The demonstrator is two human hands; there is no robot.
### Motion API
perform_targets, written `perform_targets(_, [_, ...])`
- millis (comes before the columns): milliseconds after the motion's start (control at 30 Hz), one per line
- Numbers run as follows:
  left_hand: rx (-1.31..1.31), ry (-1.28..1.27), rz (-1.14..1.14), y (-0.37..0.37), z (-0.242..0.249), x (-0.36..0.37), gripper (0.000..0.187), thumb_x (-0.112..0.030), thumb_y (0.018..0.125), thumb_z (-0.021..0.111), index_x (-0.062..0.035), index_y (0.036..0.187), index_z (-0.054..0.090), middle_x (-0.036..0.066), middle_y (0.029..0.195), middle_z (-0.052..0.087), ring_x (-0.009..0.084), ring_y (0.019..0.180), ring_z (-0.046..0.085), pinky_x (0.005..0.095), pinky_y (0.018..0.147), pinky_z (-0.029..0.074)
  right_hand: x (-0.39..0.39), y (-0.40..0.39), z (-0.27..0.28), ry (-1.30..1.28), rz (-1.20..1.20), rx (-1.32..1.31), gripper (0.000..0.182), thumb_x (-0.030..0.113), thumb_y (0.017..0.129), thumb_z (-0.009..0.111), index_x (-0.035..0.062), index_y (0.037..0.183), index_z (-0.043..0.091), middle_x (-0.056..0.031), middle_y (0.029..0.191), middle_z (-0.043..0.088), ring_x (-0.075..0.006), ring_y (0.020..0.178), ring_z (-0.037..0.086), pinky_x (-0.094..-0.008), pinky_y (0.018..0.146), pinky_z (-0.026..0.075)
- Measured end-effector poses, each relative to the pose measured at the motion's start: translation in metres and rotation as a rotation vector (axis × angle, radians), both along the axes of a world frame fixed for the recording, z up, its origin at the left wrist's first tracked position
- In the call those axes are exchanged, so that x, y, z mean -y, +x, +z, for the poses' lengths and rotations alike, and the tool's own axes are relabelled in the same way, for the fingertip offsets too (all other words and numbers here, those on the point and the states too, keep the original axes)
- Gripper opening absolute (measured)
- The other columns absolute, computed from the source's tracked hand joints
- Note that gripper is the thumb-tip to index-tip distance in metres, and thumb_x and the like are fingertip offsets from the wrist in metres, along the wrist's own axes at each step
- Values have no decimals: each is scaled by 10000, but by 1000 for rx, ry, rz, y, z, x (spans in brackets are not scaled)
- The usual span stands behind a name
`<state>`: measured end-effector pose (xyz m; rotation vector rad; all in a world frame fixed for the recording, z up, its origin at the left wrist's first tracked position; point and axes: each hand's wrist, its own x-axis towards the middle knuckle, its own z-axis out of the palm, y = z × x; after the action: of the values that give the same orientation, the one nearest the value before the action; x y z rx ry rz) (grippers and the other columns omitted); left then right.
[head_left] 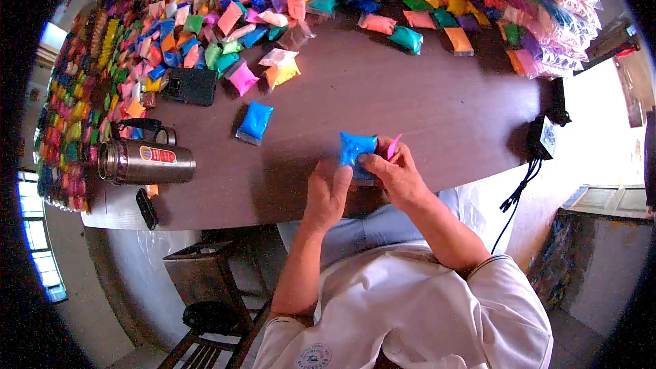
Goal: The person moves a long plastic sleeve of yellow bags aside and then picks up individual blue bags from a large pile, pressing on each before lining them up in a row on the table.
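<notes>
Near the table's front edge, both of my hands grip a small clear packet with bright blue filling (357,146). My left hand (326,195) has its thumb along the packet's left side. My right hand (400,174) presses its thumb on the packet's lower right, and a pink piece (394,146) sticks up between its fingers. The fingers behind the packet are hidden. Another blue packet (254,121) lies flat on the table to the left of my hands.
Heaped colourful packets (232,17) cover the back and left of the table (424,96). A steel flask (147,162) lies at the left near a black box (189,87). Stacked bags (553,27) stand at the right, above a power adapter (543,138) with hanging cables. A wooden chair (205,273) is below left.
</notes>
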<state>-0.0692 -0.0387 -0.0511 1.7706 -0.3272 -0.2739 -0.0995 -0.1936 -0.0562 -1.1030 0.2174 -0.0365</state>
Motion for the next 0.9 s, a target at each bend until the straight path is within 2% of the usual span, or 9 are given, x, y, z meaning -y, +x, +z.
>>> perform_targets(133, [-20,-3,-63,4,-3,-4,333,-346,951,515,-21,956,589,75,786,599,153,701,582,332,631,460,0,2,37,57,41,-68,140,154,855,668,47,915,601,16,770,578,-61,672,535,-220,566,449])
perform_targets(233, [70,2,-26,3,2,2,353,-346,953,514,-5,895,587,93,747,601,168,684,592,336,624,463,-5,5,45,133,0,-189,120,124,861,631,64,770,580,69,690,513,-41,639,448,-228,550,365])
perform_targets(300, [154,-17,26,4,5,6,369,-345,954,515,2,853,587,101,713,599,178,666,593,339,615,461,-3,9,25,-63,-22,-89,129,131,857,645,59,773,580,61,690,529,-44,630,455,-229,549,369])
perform_targets(367, [159,5,-81,6,6,4,411,-361,959,504,7,794,583,108,646,575,211,619,579,356,597,452,-3,12,15,-28,-23,-49,133,126,851,650,66,758,576,60,683,527,-42,619,452,-232,542,366])
perform_targets(500, [101,22,37,7,6,3,418,-330,969,489,-6,715,567,109,615,557,247,591,566,391,569,431,-7,25,31,-115,-102,-20,145,116,862,642,83,740,570,65,672,512,-44,612,448,-227,534,353])
perform_targets(600, [69,-3,-186,13,-1,-2,391,-279,958,511,-19,667,544,115,605,542,277,575,543,397,557,416,4,47,42,-157,-145,-149,135,163,889,637,50,851,573,37,725,521,-51,652,468,-230,555,386])
perform_targets(767, [158,47,-123,10,1,-1,349,-222,943,516,-27,654,538,126,621,546,297,590,526,404,562,414,-9,96,18,-398,-134,81,246,163,860,662,34,1033,544,1,831,542,-83,733,492,-251,617,425])
perform_targets(833, [120,53,-137,10,2,-1,325,-212,939,520,-26,674,553,126,632,551,297,617,528,408,592,421,-19,105,20,-819,16,90,268,123,843,654,12,1053,532,-37,828,547,-115,745,490,-286,659,444])
perform_targets(900, [115,41,-139,9,-1,-2,317,-211,938,521,-23,685,557,127,640,554,300,635,529,415,611,423,-32,111,18,-734,49,112,273,105,822,654,-1,1049,547,-77,814,541,-130,739,473,-295,666,443])
